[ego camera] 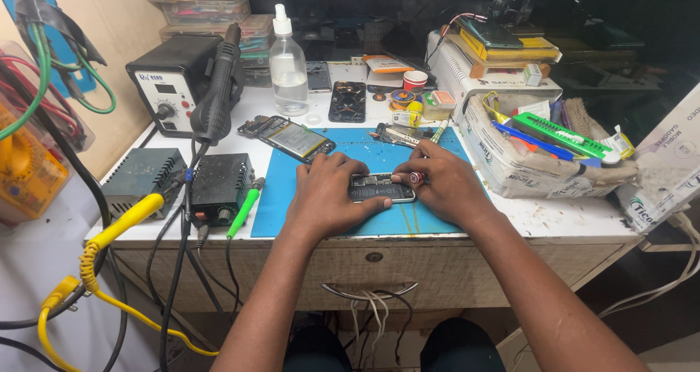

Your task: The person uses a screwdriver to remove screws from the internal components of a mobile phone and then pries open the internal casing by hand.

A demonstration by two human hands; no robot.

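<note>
An opened phone (379, 190) with its dark battery showing lies on the blue mat (313, 211). My left hand (324, 193) presses down on the phone's left end, thumb along its near edge. My right hand (445, 182) rests at the phone's right end and pinches a small screwdriver (417, 176) with a red and silver cap, its tip hidden against the phone.
A phone screen panel (299, 138) and a second open phone (348, 101) lie behind the mat, by a clear spray bottle (288, 66). A hot-air station (171, 84) and black boxes (219, 186) stand left. A carton (532, 153) of tools sits right.
</note>
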